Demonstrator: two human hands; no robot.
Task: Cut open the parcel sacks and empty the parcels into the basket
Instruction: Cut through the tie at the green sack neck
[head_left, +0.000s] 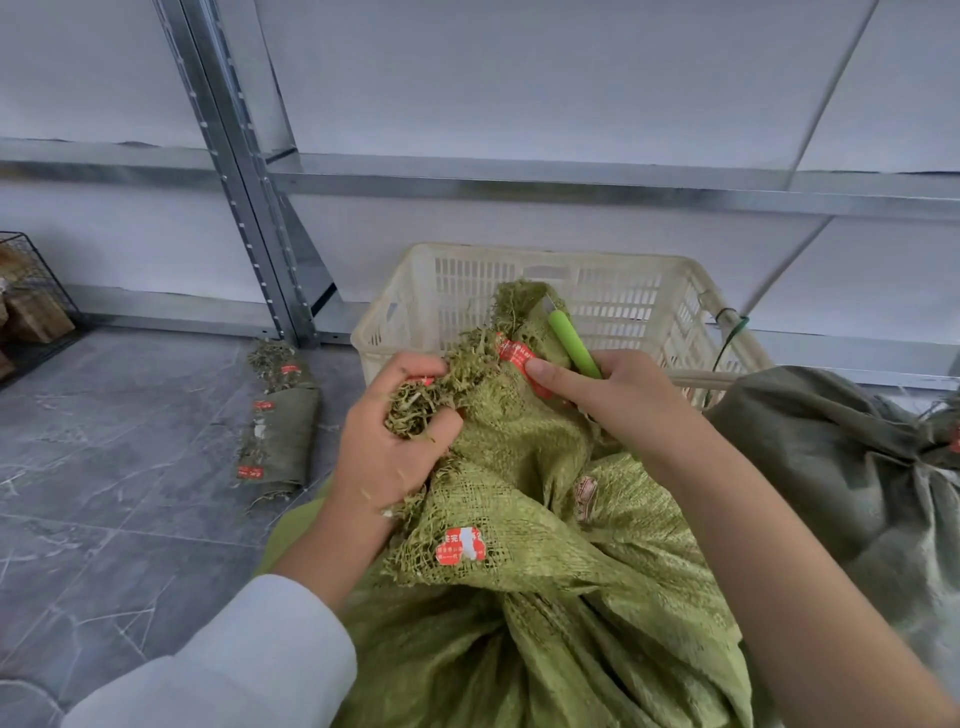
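A green woven parcel sack (545, 561) stands in front of me, its frayed mouth bunched up and marked with red and white stickers. My left hand (395, 441) grips the frayed edge of the mouth on the left. My right hand (618, 395) holds a bright green cutter (571, 345), blade end up against the sack top, while its thumb presses a red sticker. Behind the sack stands a cream plastic basket (519, 260); its inside is mostly hidden by the sack. No parcels show.
A darker green sack (841, 467), tied shut, sits at the right beside the basket. A folded empty sack (278, 431) lies on the grey tiled floor at the left. Metal shelving (249, 208) runs along the wall, and a black wire crate (31, 301) stands far left.
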